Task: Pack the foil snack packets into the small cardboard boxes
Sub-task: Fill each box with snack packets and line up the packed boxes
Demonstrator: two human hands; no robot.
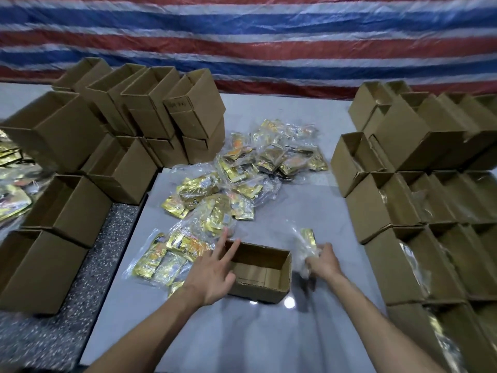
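Observation:
An open, empty small cardboard box lies on the grey table in front of me. My left hand rests against its left end, fingers straight and spread over the rim. My right hand is just right of the box and grips a clear plastic bag with a gold foil packet inside. A heap of gold foil snack packets in clear bags covers the table behind the box, and one bagged bundle lies just left of my left hand.
Empty open boxes are stacked at the back left and down the left side. Rows of boxes holding bagged packets line the right side. A speckled floor strip borders the table's left edge. A striped tarp hangs behind.

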